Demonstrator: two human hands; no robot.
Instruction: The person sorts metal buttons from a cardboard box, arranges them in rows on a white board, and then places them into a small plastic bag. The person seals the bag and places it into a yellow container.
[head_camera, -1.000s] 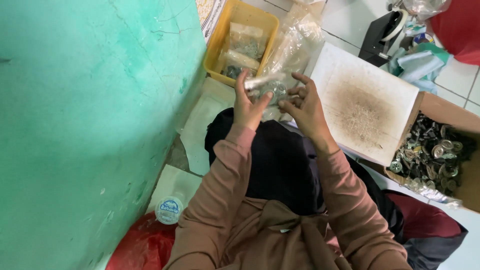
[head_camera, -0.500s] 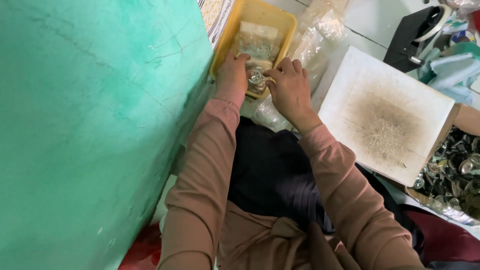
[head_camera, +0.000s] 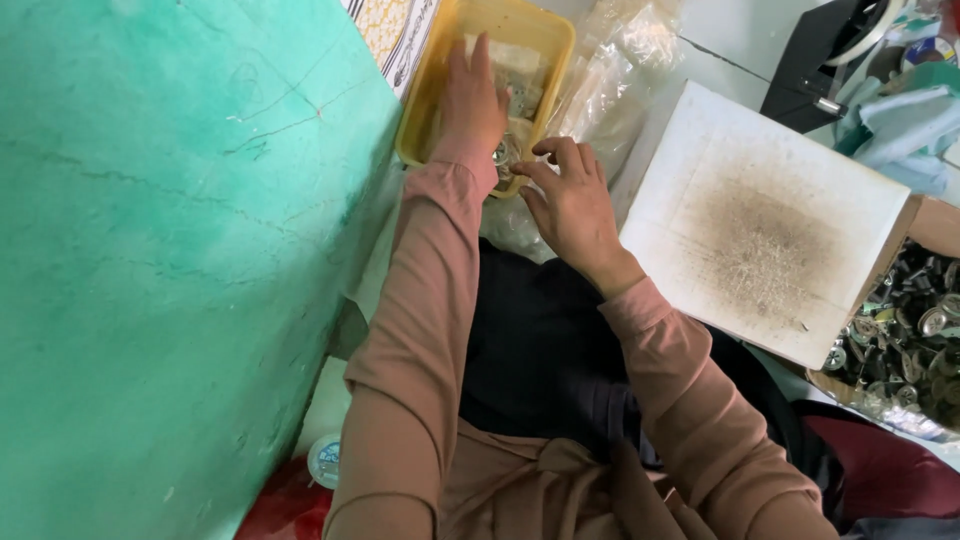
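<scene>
her left hand (head_camera: 470, 100) lies flat inside the yellow tray (head_camera: 425, 120), fingers spread over clear packets — holding nothing i can see. the right hand (head_camera: 570, 200) hovers at the tray's near rim, fingers curled by small metal pieces (head_camera: 503, 155) — gripped or not, i cannot tell.

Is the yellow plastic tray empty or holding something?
Holding something: clear plastic bags lie inside the yellow plastic tray, under the left hand.
</scene>
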